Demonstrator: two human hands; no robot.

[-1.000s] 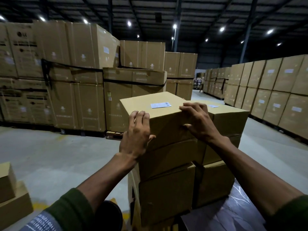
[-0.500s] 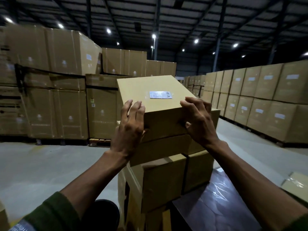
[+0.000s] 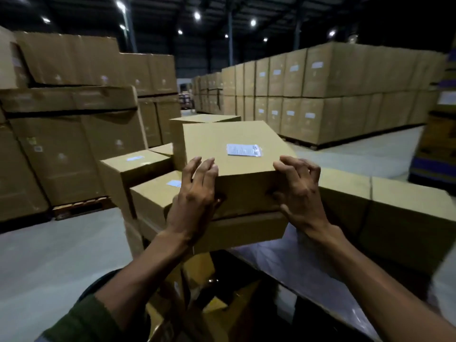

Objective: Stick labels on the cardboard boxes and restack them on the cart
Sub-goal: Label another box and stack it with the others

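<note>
I hold a brown cardboard box point(image 3: 222, 141) in front of me, lifted and tilted a little. A white label point(image 3: 243, 149) is stuck on its top face. My left hand point(image 3: 195, 201) grips the box's near left corner, and my right hand point(image 3: 299, 191) grips its near right corner. Under it shows another cardboard box point(image 3: 246, 230). Left of it stand stacked boxes with labels on top, one upper point(image 3: 134, 164) and one lower point(image 3: 153, 196). The cart's dark platform point(image 3: 283, 275), covered in shiny film, lies below my right forearm.
Two low boxes point(image 3: 385, 206) sit on the right of the platform. Tall pallets of large cartons stand at the left point(image 3: 69, 134) and back right point(image 3: 320, 95). Grey concrete floor point(image 3: 49, 255) stretches on the left. A dark pallet stack point(image 3: 439, 144) is at the far right.
The box has come off the stack and swung right and lower with both hands on it. The view has turned right, bringing the low boxes on the platform into sight.
</note>
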